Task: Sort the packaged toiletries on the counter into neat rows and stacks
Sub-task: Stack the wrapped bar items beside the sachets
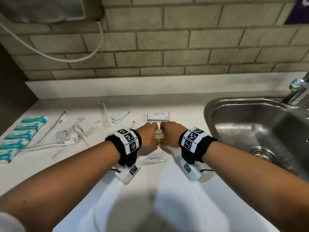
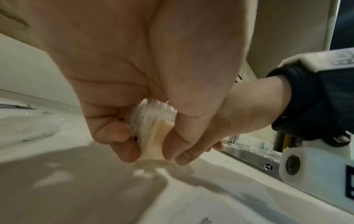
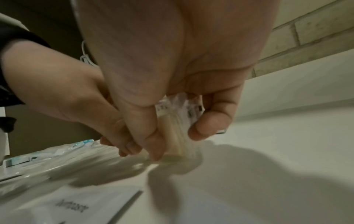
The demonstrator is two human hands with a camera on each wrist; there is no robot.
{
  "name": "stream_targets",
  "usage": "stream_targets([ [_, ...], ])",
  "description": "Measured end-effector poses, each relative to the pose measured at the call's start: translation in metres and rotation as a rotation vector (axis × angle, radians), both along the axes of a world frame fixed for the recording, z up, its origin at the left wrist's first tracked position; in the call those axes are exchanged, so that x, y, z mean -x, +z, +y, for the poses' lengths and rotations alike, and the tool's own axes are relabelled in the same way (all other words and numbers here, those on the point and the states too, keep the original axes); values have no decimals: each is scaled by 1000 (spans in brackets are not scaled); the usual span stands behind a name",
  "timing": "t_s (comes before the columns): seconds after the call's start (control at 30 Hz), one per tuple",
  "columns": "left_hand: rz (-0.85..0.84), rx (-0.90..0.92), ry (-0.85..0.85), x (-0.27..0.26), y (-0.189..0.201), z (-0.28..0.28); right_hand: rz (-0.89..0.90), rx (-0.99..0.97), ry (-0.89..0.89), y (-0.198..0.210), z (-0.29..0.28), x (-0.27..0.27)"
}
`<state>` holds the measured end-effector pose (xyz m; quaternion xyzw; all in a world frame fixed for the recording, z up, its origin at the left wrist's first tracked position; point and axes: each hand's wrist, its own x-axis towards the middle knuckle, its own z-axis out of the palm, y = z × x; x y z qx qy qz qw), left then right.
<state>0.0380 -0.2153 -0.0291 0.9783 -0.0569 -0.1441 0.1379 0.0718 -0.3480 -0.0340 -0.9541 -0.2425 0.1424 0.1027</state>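
Bundle of wrapped pale sticks [image 1: 159, 135] squared up on edge, centre of counter [image 1: 184, 108].

Bundle was pinched at each end, thumb vs fingers, by left hand [image 1: 148, 136] & right hand [image 1: 170, 133]; lower edge seemed set against counter, prob. to level ends before stacking. Shampoo sachets [image 1: 158, 116] were stacked just behind, Toothpaste packet [image 1: 153, 159] in front; clear-wrapped items [image 1: 70, 133] & teal packs [image 1: 21, 133] lay left; sink [image 1: 234, 104] right.
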Motion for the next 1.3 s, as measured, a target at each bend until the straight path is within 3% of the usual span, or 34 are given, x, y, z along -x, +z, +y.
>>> stream_targets([
  [0.57, 73, -79, -35, 3, -3, -2, 68, 112, 3, -6, 2, 3],
  [0.87, 28, 112, 5, 3, -5, 12, 96, -56, 5, -1, -9, 4],
  [1.17, -70, 139, 6, 8, 0, 27, 87, -113, -13, 7, -21, -2],
  [1.3, -10, 190, 45, 1, 1, 29, 148, -158, -31, 9, -23, -9],
])
